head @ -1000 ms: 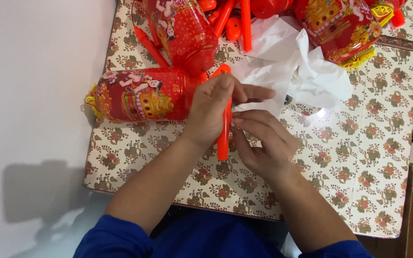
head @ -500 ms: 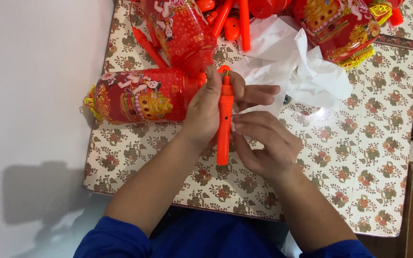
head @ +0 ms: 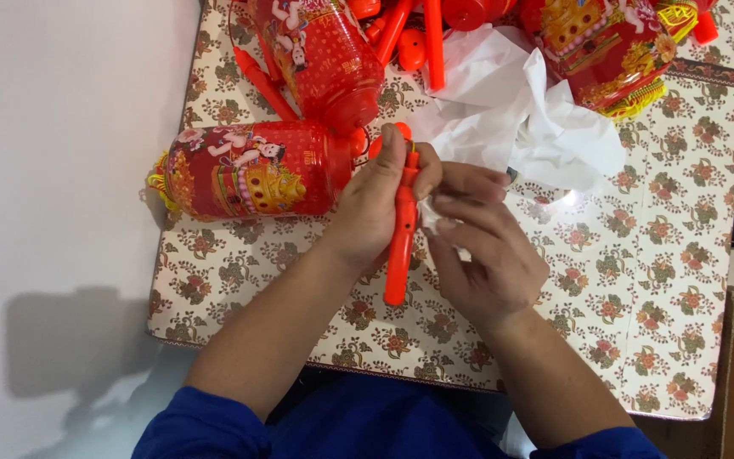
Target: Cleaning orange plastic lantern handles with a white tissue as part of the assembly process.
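Three red printed plastic lanterns are on the table: one lying at the left (head: 248,170), one at the far middle (head: 324,55), one at the far right (head: 605,47). One crumpled white plastic sheet (head: 511,110) lies between them. One orange plastic handle stick (head: 401,234) is held near; at least three more (head: 431,38) lie far.

Floral table (head: 656,280) w/ lanterns (head: 248,170), tissue (head: 503,110)
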